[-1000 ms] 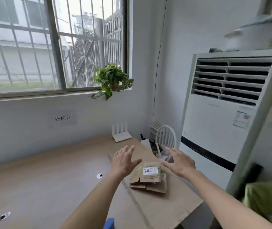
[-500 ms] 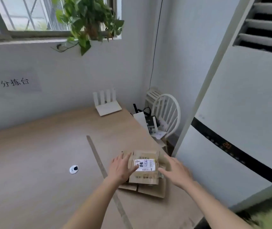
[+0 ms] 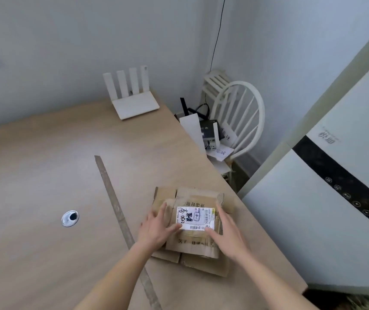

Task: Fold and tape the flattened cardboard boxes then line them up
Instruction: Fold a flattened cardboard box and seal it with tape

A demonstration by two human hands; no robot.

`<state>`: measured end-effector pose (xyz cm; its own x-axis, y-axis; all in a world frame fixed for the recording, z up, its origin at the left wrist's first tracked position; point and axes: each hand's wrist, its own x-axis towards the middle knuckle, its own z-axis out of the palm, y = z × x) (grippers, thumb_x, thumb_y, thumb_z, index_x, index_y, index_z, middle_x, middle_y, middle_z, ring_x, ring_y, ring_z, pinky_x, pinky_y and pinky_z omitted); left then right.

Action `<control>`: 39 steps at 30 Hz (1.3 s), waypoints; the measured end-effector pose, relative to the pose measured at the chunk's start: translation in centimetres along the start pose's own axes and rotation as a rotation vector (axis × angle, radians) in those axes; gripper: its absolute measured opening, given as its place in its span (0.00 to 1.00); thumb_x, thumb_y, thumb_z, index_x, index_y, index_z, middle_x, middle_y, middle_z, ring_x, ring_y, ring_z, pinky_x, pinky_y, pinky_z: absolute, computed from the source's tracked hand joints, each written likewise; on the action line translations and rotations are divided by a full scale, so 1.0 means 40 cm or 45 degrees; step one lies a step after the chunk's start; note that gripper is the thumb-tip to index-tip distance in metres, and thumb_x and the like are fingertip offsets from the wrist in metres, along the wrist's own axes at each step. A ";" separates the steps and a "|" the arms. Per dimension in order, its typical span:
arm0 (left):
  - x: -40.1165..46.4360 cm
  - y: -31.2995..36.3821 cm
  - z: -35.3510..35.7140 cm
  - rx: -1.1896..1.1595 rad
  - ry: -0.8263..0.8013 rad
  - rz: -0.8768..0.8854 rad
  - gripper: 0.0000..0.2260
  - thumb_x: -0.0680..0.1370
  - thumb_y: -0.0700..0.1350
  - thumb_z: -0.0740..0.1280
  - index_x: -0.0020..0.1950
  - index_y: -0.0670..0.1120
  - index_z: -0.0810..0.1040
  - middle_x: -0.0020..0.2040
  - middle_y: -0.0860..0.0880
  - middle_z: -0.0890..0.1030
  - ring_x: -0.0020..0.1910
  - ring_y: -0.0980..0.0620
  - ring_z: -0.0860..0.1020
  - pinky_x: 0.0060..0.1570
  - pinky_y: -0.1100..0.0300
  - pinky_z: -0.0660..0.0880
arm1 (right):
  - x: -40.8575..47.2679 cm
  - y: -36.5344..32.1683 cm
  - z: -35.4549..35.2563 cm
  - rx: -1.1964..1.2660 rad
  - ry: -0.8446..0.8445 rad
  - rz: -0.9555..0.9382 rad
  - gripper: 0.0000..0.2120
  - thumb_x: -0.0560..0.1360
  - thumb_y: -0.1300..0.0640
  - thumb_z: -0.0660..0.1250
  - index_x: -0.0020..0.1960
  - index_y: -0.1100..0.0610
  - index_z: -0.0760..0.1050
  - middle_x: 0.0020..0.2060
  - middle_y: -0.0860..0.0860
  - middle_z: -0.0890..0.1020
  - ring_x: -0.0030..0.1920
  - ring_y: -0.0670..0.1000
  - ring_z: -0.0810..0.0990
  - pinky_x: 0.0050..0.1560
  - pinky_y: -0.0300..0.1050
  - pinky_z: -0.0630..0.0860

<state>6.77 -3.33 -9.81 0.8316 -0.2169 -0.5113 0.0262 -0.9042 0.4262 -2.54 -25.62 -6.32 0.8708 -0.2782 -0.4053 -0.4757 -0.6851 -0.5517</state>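
Head view: since half a second ago both hands have come down onto the stack of flattened cardboard boxes [image 3: 192, 229], which lies near the surface's [image 3: 44, 164] edge at about 4 o'clock. We see the left hand [image 3: 156, 229] resting on the top piece's left side, fingers straight, and the right hand [image 3: 228, 229] on its right side, fingers likewise extended; neither curls round the cardboard. We judge that the first box is about to be lifted off; no fold or tape is made yet. We count two hands, one label [image 3: 194, 218] on the top piece, and at least three cardboard layers, though the exact number is hidden. One router [image 3: 132, 101] stands at 12 o'clock.
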 end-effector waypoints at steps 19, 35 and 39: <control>-0.167 -0.014 -0.161 -0.775 0.421 0.039 0.60 0.57 0.63 0.83 0.76 0.73 0.46 0.76 0.57 0.68 0.72 0.53 0.70 0.69 0.45 0.72 | 0.113 -0.157 -0.113 0.419 -0.322 -0.404 0.51 0.69 0.36 0.75 0.72 0.21 0.37 0.79 0.43 0.61 0.76 0.51 0.65 0.73 0.65 0.67; -0.646 -0.185 -0.002 -0.480 0.554 0.137 0.46 0.61 0.67 0.77 0.73 0.78 0.54 0.59 0.55 0.67 0.56 0.54 0.75 0.58 0.54 0.76 | -0.316 -0.168 -0.004 0.201 -0.428 -0.703 0.15 0.74 0.44 0.74 0.55 0.32 0.72 0.51 0.39 0.81 0.52 0.43 0.82 0.51 0.35 0.77; -0.744 -0.234 0.111 -0.420 0.477 0.094 0.42 0.61 0.67 0.76 0.71 0.75 0.60 0.64 0.56 0.64 0.61 0.54 0.73 0.63 0.59 0.73 | -0.423 -0.093 0.071 0.164 -0.400 -0.667 0.05 0.76 0.44 0.71 0.46 0.45 0.78 0.45 0.40 0.83 0.50 0.42 0.81 0.53 0.45 0.80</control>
<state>-20.68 9.97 -1.88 0.9782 -0.0745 -0.1937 0.0834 -0.7136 0.6955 -15.84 -16.45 0.54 0.9238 0.2975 -0.2410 -0.0233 -0.5845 -0.8111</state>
